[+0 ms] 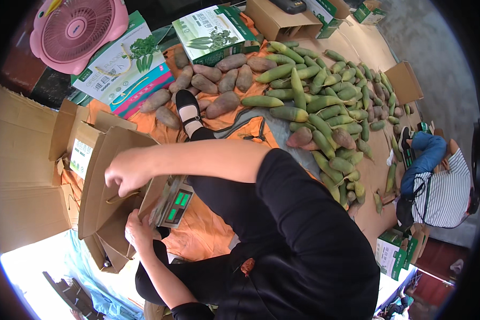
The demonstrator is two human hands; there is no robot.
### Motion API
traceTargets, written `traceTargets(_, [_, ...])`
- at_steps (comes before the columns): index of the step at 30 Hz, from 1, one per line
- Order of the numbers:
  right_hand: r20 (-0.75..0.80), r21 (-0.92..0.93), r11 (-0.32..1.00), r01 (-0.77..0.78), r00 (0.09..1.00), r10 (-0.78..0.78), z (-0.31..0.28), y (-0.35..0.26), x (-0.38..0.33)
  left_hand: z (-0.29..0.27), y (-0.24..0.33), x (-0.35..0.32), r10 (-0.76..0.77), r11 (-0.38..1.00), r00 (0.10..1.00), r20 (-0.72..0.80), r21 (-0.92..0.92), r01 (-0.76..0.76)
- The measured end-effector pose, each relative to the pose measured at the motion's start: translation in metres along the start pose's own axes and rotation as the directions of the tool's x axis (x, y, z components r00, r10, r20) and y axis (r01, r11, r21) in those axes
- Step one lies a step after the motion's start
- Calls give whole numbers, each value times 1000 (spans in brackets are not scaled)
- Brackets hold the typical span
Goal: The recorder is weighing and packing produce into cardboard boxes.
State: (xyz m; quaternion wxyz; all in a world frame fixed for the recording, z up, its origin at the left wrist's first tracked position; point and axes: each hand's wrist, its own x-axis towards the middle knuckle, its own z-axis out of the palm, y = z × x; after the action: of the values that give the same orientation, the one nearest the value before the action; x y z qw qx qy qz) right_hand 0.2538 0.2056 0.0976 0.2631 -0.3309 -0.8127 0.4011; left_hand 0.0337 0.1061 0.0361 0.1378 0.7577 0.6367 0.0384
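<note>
A brown cardboard carton (109,178) with raised flaps stands in front of me beside a scale (170,224) with a lit green display. My right hand (129,168) hangs over the carton, its fingers curled downward just above a tan cord handle (124,197). Whether those fingertips grip anything is hidden from this angle. Lower down, my left hand (138,230) pinches the edge of a carton flap (153,200) close to the scale. The carton's inside is mostly out of sight.
Green radishes (330,112) lie piled to the right, with reddish-brown tubers (224,104) beyond my foot on an orange sheet (208,234). Printed gift boxes (210,32) and a pink fan (80,32) stand at the back. Another person (442,184) crouches at far right.
</note>
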Motion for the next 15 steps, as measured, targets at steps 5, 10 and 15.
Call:
traceTargets(5, [-566,327,942,-73,783,257,-42,44,-110,-1,-2,-1,-25,1000,1000,0,3,25])
traceTargets(10, [-674,375,743,-553,387,629,21,161,-266,-6,10,0,-34,999,999,5,-30,34])
traceTargets(15, [-596,221,214,-952,42,802,84,194,-420,-4,4,1,-65,996,997,50,-50,67])
